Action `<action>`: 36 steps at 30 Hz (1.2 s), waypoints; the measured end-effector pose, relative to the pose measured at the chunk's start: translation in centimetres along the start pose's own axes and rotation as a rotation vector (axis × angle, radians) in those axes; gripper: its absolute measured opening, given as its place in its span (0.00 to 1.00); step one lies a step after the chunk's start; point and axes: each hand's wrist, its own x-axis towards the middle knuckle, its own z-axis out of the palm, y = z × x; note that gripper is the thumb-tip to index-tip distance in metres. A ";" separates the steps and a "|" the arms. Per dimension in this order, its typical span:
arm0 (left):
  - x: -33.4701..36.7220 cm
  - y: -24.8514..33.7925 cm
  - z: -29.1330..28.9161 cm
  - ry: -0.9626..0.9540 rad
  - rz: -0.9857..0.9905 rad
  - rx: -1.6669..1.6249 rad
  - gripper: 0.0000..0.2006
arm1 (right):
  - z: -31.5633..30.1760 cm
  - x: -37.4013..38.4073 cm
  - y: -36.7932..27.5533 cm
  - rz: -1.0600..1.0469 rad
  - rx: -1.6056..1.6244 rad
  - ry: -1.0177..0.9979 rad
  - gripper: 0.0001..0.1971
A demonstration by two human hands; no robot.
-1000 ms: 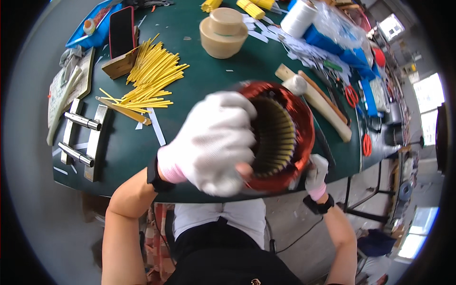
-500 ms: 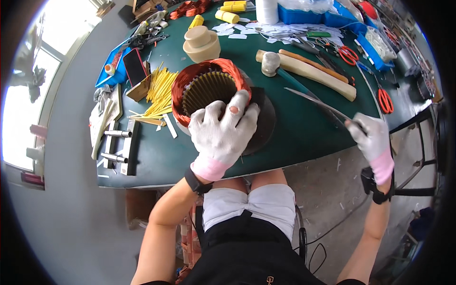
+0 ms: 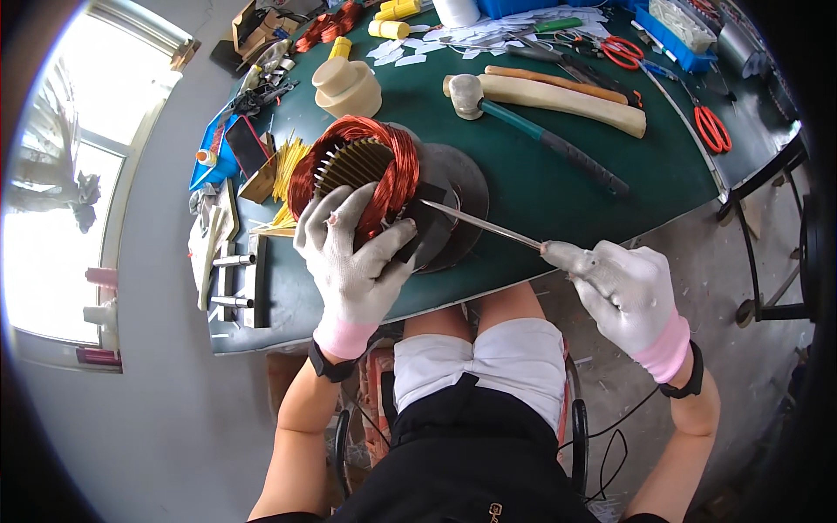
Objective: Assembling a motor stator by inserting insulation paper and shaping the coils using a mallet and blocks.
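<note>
A motor stator (image 3: 403, 166) with a thick ring of copper windings leans on the green table, its slotted bore facing up and left. My left hand (image 3: 349, 261), in a white glove with a pink cuff, grips its near rim, some fingers reaching into the bore. My right hand (image 3: 623, 296), gloved alike, is closed around the end of a slim, pointed metal tool (image 3: 493, 227). The tool's tip is close to the stator's right side; whether it touches, I cannot tell. Under and behind the stator shows a round dark metal base (image 3: 472, 187).
A hammer (image 3: 549, 144) lies right of the stator, beside a pale wooden stick (image 3: 558, 105). Beyond the stator stands a cream stepped cylinder (image 3: 347, 91). Yellow strips (image 3: 288, 170), a phone (image 3: 248, 146) and a metal frame (image 3: 255, 279) are at left, red-handled scissors (image 3: 712, 129) at right.
The stator has tipped leftward, with my left hand shifted onto its near-left rim. My right hand has come in from the right, bringing the pointed tool near the stator.
</note>
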 end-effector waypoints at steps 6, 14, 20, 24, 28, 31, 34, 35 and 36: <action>-0.5 -0.6 0.2 0.017 -0.018 -0.055 0.16 | -2.6 3.2 -1.3 -0.082 -0.127 -0.104 0.22; 1.0 -0.6 0.5 0.038 -0.024 -0.117 0.13 | -6.1 9.1 -4.5 -0.109 -0.420 -0.423 0.18; 0.3 -0.2 1.4 0.097 0.016 -0.081 0.11 | 1.1 2.4 0.8 0.126 0.307 -0.142 0.14; -1.2 -0.7 0.3 0.078 -0.030 -0.028 0.11 | -2.8 5.9 -4.0 -0.029 -0.310 -0.294 0.15; -0.6 -0.4 0.9 0.072 -0.004 -0.091 0.10 | 1.8 3.0 0.0 0.337 0.360 -0.094 0.13; 0.0 -0.4 0.9 0.112 -0.061 -0.054 0.11 | -1.6 6.7 -3.5 0.136 -0.073 -0.236 0.10; 1.3 -0.9 1.9 0.146 -0.051 -0.147 0.09 | 2.3 6.0 1.1 0.321 0.070 -0.149 0.06; 1.8 -0.7 1.8 0.156 -0.036 -0.149 0.09 | 1.6 5.9 0.9 0.337 0.047 -0.212 0.05; 2.0 -0.6 2.1 0.167 -0.030 -0.184 0.08 | 0.4 6.3 0.4 0.351 0.012 -0.262 0.04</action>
